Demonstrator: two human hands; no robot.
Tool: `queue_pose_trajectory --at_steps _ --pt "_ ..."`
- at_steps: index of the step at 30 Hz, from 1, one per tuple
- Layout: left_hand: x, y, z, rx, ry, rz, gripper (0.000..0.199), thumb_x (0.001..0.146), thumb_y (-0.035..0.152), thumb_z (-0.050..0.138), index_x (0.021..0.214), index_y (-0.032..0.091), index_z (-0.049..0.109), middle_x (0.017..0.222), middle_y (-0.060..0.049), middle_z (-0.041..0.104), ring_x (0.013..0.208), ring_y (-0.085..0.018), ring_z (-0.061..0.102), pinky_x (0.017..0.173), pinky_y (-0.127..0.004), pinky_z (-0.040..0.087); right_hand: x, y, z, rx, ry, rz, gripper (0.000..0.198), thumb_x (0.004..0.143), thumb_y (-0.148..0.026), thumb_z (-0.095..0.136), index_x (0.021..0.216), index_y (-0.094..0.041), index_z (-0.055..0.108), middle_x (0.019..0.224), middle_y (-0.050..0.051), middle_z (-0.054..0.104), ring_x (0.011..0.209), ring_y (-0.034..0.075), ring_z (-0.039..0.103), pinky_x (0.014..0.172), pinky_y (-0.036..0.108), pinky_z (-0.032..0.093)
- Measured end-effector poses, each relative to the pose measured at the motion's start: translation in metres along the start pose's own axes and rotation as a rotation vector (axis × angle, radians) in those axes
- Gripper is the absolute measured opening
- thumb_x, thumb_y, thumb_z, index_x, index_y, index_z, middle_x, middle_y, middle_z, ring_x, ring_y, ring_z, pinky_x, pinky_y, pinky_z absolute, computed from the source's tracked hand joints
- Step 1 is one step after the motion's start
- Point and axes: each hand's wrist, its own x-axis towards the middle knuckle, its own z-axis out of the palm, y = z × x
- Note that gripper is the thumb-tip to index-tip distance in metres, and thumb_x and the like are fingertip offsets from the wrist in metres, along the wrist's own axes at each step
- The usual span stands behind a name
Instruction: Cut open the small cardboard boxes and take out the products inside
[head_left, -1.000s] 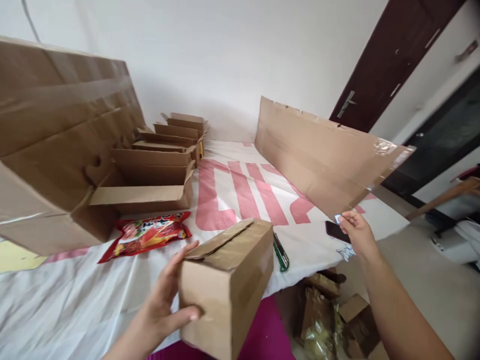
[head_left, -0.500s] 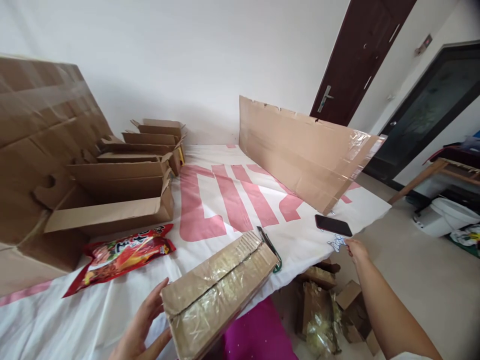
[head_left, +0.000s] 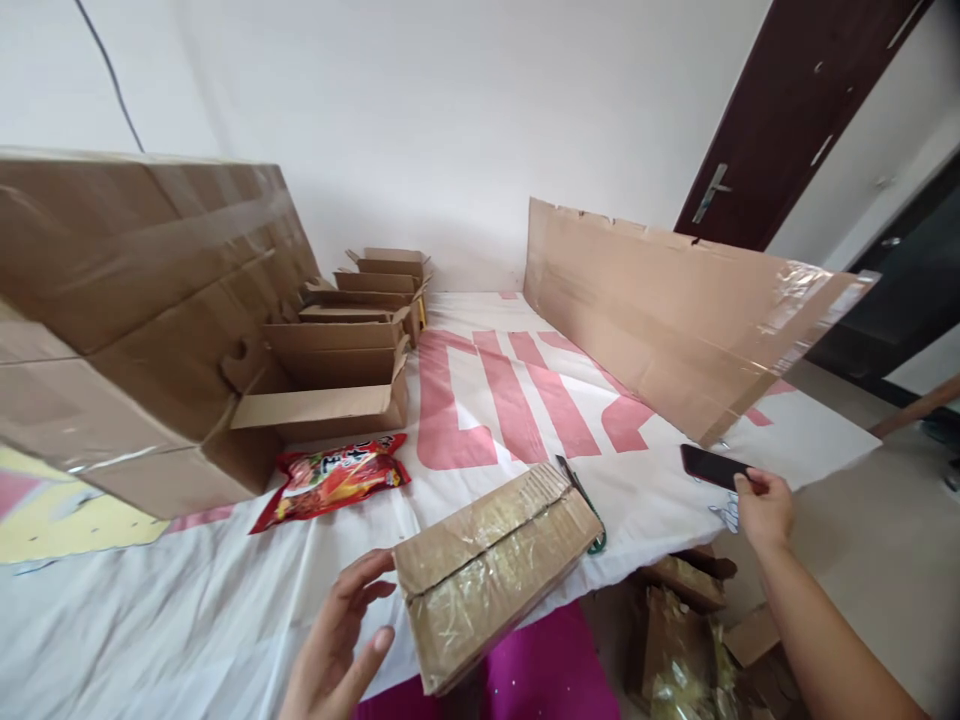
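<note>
My right hand (head_left: 765,510) has its fingers closed on the near end of a black smartphone (head_left: 709,466) at the table's right edge. Just below the phone is a small blue-and-white patch (head_left: 726,514), too fine to make out. My left hand (head_left: 349,630) is open, fingers apart, beside the left end of a taped cardboard box (head_left: 499,570); whether the fingertips touch it I cannot tell. This box looks closed and sits at the table's front edge. Partly hidden behind its right end lies a slim dark tool with a green end (head_left: 596,535).
A red snack bag (head_left: 334,480) lies before a row of open cardboard boxes (head_left: 315,405). Left of them stands a large carton (head_left: 172,270). An upright cardboard sheet (head_left: 675,310) stands on the white-and-red cloth (head_left: 480,410). Below the right edge are discarded cartons (head_left: 679,640).
My right hand has moved from the blue-and-white patch up to the phone and taken hold of its end. The view has swung left. My left hand stays beside the box, its fingers spread wider.
</note>
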Motion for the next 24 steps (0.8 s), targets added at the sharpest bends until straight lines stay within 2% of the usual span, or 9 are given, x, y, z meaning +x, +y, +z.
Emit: queue_pose_trajectory --at_steps 4,6,8,10,14,18,20,21,24 --pt "-0.01 0.008 0.007 0.12 0.085 0.219 0.058 0.078 0.07 0.058 0.116 0.027 0.056 0.122 -0.009 0.054 0.112 -0.03 0.054 0.09 -0.04 0.049 -0.054 -0.048 0.027 0.163 -0.249 -0.19 0.04 0.081 -0.055 0.057 0.097 -0.019 0.06 0.095 0.009 0.066 0.086 0.023 0.061 0.085 0.04 0.05" --pt "-0.015 0.007 0.009 0.192 0.065 0.264 0.059 0.078 0.073 0.056 0.114 0.026 0.056 0.122 -0.01 0.053 0.116 -0.033 0.052 0.096 -0.044 0.047 -0.091 -0.074 0.034 0.236 -0.488 -0.298 0.038 0.082 -0.055 0.058 0.097 -0.02 0.063 0.092 0.007 0.068 0.085 0.022 0.064 0.082 0.035 0.052" --pt "-0.018 0.009 0.008 0.267 0.009 0.275 0.057 0.08 0.071 0.055 0.115 0.026 0.056 0.125 -0.011 0.051 0.121 -0.034 0.05 0.099 -0.047 0.046 -0.125 -0.101 0.035 0.335 -0.82 -0.457 0.039 0.087 -0.051 0.055 0.11 -0.02 0.062 0.101 0.008 0.068 0.091 0.022 0.065 0.082 0.033 0.053" --pt "-0.016 0.013 0.006 0.352 -0.041 0.259 0.051 0.085 0.063 0.054 0.12 0.026 0.055 0.131 -0.012 0.046 0.125 -0.035 0.048 0.098 -0.049 0.048 -0.149 -0.124 0.034 0.4 -0.999 -0.603 0.043 0.089 -0.047 0.056 0.123 -0.021 0.056 0.111 0.01 0.064 0.1 0.023 0.063 0.086 0.033 0.052" --pt "-0.005 0.026 0.001 0.437 -0.095 0.253 0.037 0.092 0.044 0.055 0.126 0.031 0.054 0.143 -0.011 0.035 0.13 -0.033 0.045 0.1 -0.049 0.049 -0.17 -0.151 0.03 0.406 -1.006 -0.733 0.041 0.083 -0.043 0.068 0.118 -0.024 0.057 0.111 0.008 0.06 0.104 0.023 0.06 0.087 0.032 0.051" --pt "-0.004 0.028 -0.004 0.352 -0.093 0.324 0.05 0.092 0.035 0.06 0.138 0.035 0.041 0.141 -0.01 0.043 0.141 -0.031 0.032 0.111 -0.053 0.037 -0.173 -0.155 0.022 0.468 -0.961 -0.741 0.031 0.084 -0.036 0.069 0.108 -0.027 0.051 0.111 0.007 0.059 0.106 0.023 0.058 0.089 0.033 0.049" --pt "-0.009 0.026 -0.008 0.269 -0.103 0.355 0.06 0.091 0.041 0.06 0.143 0.033 0.031 0.133 -0.01 0.052 0.143 -0.03 0.03 0.113 -0.054 0.034 -0.171 -0.156 0.014 0.562 -1.044 -0.755 0.024 0.088 -0.041 0.064 0.1 -0.027 0.048 0.104 0.006 0.061 0.104 0.023 0.058 0.089 0.036 0.049" --pt "-0.011 0.026 -0.01 0.227 -0.133 0.376 0.059 0.091 0.048 0.058 0.142 0.032 0.033 0.129 -0.01 0.055 0.142 -0.031 0.031 0.113 -0.055 0.034 -0.17 -0.158 0.009 0.609 -1.119 -0.778 0.026 0.089 -0.049 0.059 0.096 -0.027 0.048 0.099 0.005 0.062 0.103 0.024 0.057 0.088 0.038 0.049" --pt "-0.015 0.031 -0.016 0.133 -0.275 0.458 0.051 0.092 0.068 0.034 0.114 0.029 0.059 0.121 -0.009 0.059 0.138 -0.034 0.036 0.113 -0.057 0.032 -0.167 -0.166 -0.002 0.664 -1.347 -0.874 0.044 0.093 -0.065 0.037 0.083 -0.025 0.05 0.089 0.006 0.063 0.098 0.025 0.057 0.086 0.042 0.049"
